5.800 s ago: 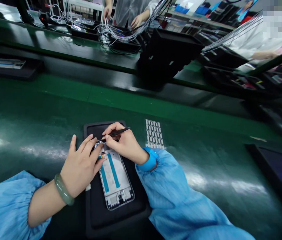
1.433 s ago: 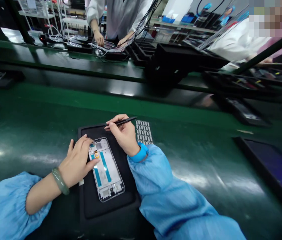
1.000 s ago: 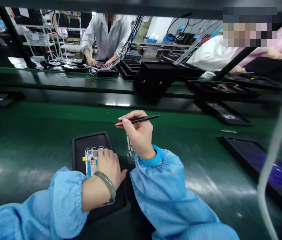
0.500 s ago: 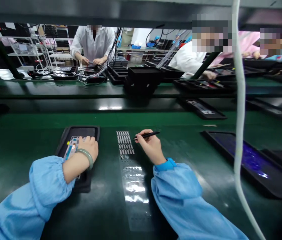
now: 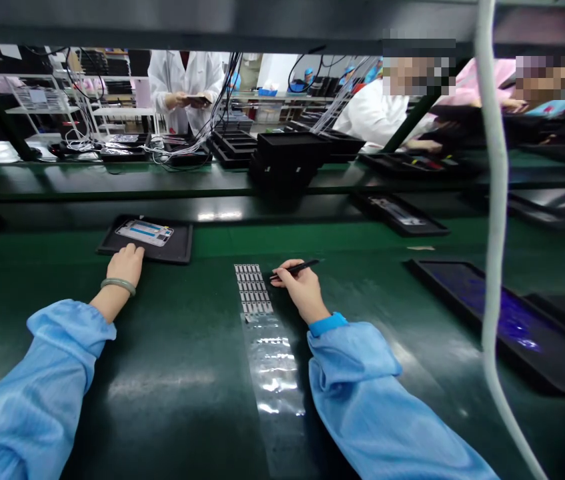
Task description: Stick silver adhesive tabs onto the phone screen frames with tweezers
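Hanging white cable (image 5: 493, 200), stacked black trays (image 5: 287, 160), white-coated co-worker (image 5: 172, 87)

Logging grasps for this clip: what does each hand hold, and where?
The right hand pinches black tweezers mid-shaft in its fingers; the left hand holds nothing.

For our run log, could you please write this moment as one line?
left hand at tray edge | phone frame on tray | right hand holds tweezers beside label sheet

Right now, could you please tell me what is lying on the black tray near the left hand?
A phone frame with blue strips lies flat on the black tray. The left hand sits at the tray's near edge. The tray surface under the frame is covered and cannot be seen.
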Demonstrator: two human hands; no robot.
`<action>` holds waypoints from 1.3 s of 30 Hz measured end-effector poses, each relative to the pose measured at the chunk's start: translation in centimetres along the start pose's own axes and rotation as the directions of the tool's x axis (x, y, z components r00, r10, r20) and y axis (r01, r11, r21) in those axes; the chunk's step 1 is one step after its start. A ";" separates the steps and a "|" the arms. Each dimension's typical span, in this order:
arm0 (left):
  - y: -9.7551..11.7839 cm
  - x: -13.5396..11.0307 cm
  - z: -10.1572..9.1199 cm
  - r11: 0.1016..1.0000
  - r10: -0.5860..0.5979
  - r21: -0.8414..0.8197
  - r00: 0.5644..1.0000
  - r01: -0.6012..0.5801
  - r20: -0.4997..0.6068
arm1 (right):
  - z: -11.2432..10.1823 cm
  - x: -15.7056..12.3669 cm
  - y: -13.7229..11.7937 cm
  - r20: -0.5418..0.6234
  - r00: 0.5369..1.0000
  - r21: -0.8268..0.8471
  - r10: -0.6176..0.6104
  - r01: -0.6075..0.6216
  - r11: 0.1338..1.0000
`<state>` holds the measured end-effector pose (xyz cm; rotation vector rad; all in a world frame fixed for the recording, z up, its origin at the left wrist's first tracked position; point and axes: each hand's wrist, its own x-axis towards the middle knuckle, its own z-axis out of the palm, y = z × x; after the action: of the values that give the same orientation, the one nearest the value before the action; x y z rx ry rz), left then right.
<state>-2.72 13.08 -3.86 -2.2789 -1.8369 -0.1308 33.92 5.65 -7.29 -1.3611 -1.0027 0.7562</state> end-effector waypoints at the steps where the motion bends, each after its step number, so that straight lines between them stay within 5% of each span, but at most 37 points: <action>1: -0.1 0.2 0.5 1.000 -0.014 -0.026 1.000 0.014 0.006 | 0.0 0.0 0.0 0.002 1.000 -0.005 0.002 -0.002 1.000; 8: 1.4 0.4 3.1 0.981 -0.046 -0.186 0.997 0.055 0.054 | 0.2 -0.1 -0.1 0.010 1.000 -0.025 0.015 -0.015 1.000; 13: 5.2 -1.1 2.2 0.951 0.149 -0.280 0.987 -0.128 0.055 | 0.5 -0.3 -0.4 0.020 0.999 -0.015 0.043 -0.042 0.999; 19: 13.1 -4.7 -0.7 0.741 0.589 -0.398 0.808 -0.541 -0.001 | 0.5 -1.2 -2.1 0.097 0.991 0.003 0.097 -0.098 0.995; 24: 14.9 -5.8 -1.2 0.613 0.710 -0.479 0.704 -0.628 -0.016 | 0.4 -3.4 -3.8 0.298 0.925 -0.040 0.236 -0.236 0.971; 28: 14.7 -5.6 -0.8 0.606 0.700 -0.520 0.714 -0.601 -0.009 | 0.9 -4.9 -3.9 0.424 0.835 -0.129 0.351 -0.328 0.936; 39: 15.0 -5.7 -0.8 0.613 0.680 -0.540 0.733 -0.577 -0.011 | 1.9 -5.3 -3.8 0.410 0.824 -0.090 0.391 -0.390 0.917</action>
<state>10.65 4.49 -5.85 -3.2937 -0.9883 -0.3191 29.60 1.25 -4.38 -1.4576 -1.0624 1.4080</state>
